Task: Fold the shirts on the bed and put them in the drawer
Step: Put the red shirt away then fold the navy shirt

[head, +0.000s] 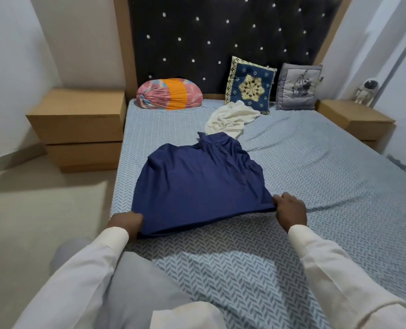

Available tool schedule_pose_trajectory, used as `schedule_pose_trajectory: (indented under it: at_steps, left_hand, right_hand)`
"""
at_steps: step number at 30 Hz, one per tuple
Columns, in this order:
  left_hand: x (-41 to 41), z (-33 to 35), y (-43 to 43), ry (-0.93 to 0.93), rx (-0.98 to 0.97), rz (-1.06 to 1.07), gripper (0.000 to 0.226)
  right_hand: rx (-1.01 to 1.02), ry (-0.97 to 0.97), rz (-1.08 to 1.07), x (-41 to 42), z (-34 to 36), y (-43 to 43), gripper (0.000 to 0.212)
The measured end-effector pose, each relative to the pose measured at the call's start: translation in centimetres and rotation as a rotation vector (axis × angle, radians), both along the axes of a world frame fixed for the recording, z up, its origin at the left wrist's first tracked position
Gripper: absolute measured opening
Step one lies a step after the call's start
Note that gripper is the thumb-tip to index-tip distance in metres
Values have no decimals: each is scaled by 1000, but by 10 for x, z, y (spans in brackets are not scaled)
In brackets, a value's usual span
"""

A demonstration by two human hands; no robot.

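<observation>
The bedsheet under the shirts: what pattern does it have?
The pale blue bedsheet has a herringbone pattern; head view.

a navy blue shirt (197,184) lies spread on the bed (315,181), collar toward the headboard (221,39). the left hand (128,224) grips its near left hem corner and the right hand (291,211) pinches the near right corner. a crumpled white shirt (230,119) lies just beyond the collar. behind it stand a bolster (168,94) and two cushions (250,85). a wooden nightstand (78,129) sits left of the bed.

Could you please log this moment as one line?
left hand grips blue shirt hem | right hand grips hem | white shirt crumpled behind
</observation>
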State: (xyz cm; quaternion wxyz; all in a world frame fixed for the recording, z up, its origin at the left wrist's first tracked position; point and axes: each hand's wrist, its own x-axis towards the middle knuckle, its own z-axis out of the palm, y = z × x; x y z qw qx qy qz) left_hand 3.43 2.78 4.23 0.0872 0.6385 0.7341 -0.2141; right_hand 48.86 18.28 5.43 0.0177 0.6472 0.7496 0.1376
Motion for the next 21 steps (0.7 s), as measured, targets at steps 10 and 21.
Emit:
schedule_pose_trajectory:
  at_steps: [10, 21]
  left_hand:
    - [28, 4, -11, -23, -373, 123, 55]
    - [111, -28, 41, -439, -138, -40, 84]
  right_hand:
    - [-974, 55, -359, 5, -18, -37, 10]
    - [-419, 790, -641, 28, -77, -4, 56]
